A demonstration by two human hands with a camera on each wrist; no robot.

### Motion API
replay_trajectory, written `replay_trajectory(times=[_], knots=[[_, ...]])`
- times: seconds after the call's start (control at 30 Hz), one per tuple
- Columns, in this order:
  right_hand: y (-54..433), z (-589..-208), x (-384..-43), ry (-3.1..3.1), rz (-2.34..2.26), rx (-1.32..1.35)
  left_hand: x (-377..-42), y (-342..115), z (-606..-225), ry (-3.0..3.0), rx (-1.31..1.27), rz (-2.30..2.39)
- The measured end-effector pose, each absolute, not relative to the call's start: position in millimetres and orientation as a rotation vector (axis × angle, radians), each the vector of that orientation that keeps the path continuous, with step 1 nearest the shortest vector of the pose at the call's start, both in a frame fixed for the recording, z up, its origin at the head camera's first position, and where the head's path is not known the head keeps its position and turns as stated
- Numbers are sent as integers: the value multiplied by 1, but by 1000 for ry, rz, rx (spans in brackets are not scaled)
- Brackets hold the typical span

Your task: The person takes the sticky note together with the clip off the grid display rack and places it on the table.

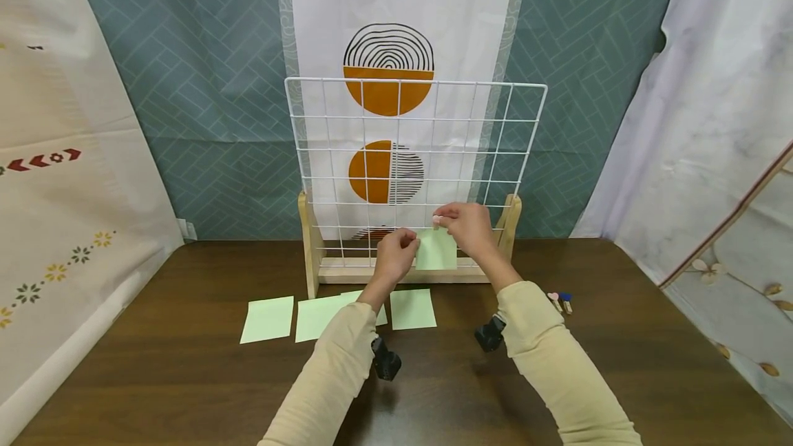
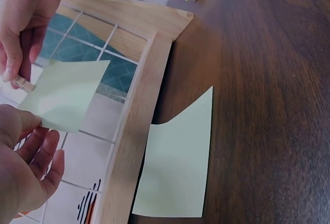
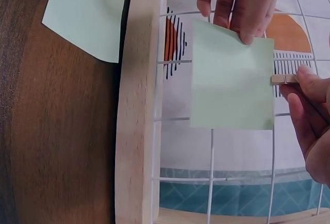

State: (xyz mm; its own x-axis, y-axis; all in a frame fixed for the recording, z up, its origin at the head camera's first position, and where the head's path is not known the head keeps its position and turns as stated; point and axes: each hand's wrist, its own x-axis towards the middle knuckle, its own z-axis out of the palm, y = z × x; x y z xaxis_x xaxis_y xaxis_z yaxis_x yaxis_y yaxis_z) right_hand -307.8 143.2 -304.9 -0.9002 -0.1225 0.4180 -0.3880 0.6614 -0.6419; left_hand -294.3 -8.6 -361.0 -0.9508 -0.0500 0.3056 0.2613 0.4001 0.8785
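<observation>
A pale green paper note point(image 1: 436, 250) is held upright against the lower part of a white wire grid point(image 1: 415, 81). My left hand point(image 1: 395, 255) pinches the note by its left edge between thumb and finger. With the thumb and fingers of my right hand point(image 1: 469, 227) I grip a small wooden clothespin point(image 3: 282, 79). Its tip meets the note's top edge, as the right wrist view shows. In the head view a pale pink piece shows on the clothespin.
Several more green notes point(image 1: 268, 320) lie on the dark wooden table point(image 1: 186, 377) before the grid's wooden stand point(image 1: 347, 274). Two clothespins, one with a blue top point(image 1: 566, 300), lie right of the stand. A patterned cloth point(image 1: 235, 88) hangs behind.
</observation>
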Motion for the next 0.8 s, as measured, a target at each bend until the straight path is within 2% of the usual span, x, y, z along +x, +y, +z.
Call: replay_trajectory(times=[0.4,0.8], knots=[[142,-309,-306,-2483,1266,402,-289,-15,-367,-2364,-207,-1585],[143,-310,-300,-2484,1165,438,-281,-24,-367,-2344,-198,-1664]])
